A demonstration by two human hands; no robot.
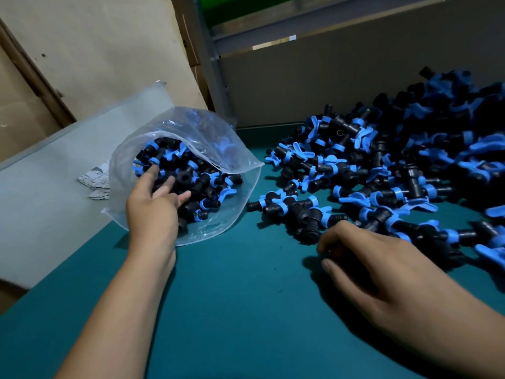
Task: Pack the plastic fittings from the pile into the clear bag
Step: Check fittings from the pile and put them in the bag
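Dozens of black and blue plastic fittings (188, 184) are lying inside the clear bag (226, 149), which is resting on its side at the left of the green table (232, 296) with its wide mouth gaping toward the camera. The fittings inside are filling the lower part of the bag and are heaped loosely, blue collars and wings showing among black tubular bodies. The bag's upper wall is bulging up over them, and more blue shapes are showing dimly through it.

The left hand (153, 206) is reaching into the bag's mouth, its fingers spread apart and straight, the tips lying on or just above the fittings inside; it is gripping nothing that can be seen.

To the right, the pile (396, 165) of the same fittings is spreading across the table toward the grey back panel (328, 86), well apart from the bag. The right hand (382, 269) is hovering palm down at the pile's near edge, fingers curled under with the tips close to the nearest fitting (306, 214); whether it is holding anything underneath cannot be told.

Behind the bag, a pale sheet (54, 173) is sloping beside the table, and some crumpled printed paper (95, 179) is lying on it just beside the bag.
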